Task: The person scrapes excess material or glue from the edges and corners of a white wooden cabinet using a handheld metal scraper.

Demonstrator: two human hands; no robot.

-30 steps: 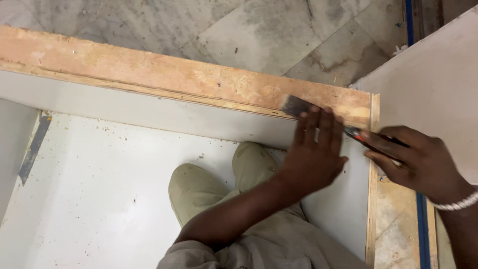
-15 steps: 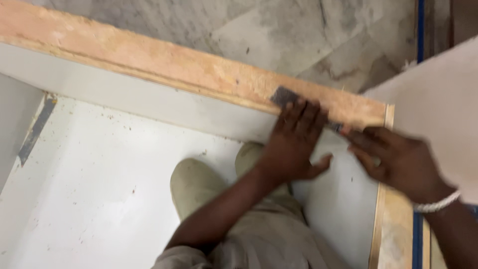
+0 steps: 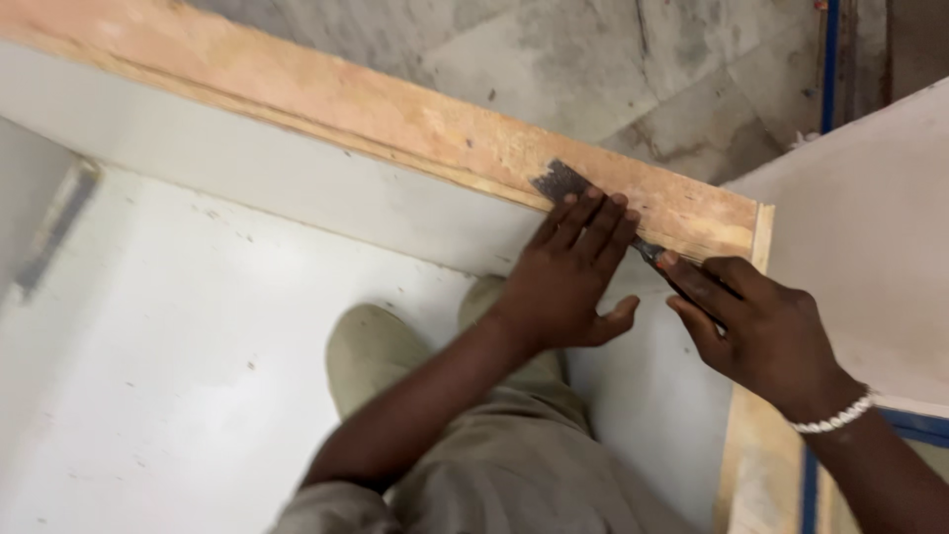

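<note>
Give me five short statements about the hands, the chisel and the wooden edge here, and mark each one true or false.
1. The left hand lies flat with its fingers on the chisel blade. True.
2. The right hand holds a hammer. False: it grips the chisel's handle.
3. The blade rests on the raw wooden edge of the white panel. True.
4. A beaded bracelet is on the left wrist. False: it is on the right wrist.
5. The floor beyond the edge is carpeted. False: it is grey stone.
</note>
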